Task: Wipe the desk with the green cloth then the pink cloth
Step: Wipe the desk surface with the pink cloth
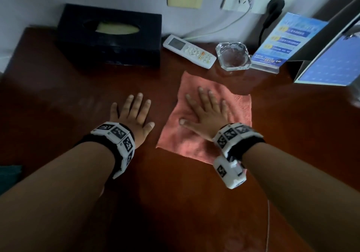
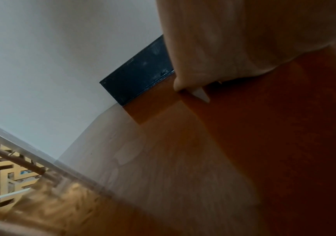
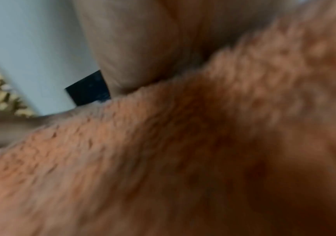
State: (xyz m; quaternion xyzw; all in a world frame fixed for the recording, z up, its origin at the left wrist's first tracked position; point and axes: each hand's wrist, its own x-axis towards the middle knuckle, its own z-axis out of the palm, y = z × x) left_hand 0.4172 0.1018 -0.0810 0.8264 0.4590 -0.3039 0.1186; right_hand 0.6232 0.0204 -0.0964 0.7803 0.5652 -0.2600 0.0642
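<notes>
Pink cloth (image 1: 194, 134) lies flat under the spread right hand (image 1: 206, 115), long axis running near-to-far; unwiped counter (image 1: 58, 105) extends left, where the left hand (image 1: 132, 113) rests spread.

Pink cloth (image 1: 204, 123) spread flat on dark red-brown desk (image 1: 175, 203), edges slightly rumpled.

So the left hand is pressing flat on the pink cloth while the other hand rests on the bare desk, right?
Not quite: the head view shows the right hand pressing flat on the pink cloth, while the left hand rests on the bare desk.
</notes>
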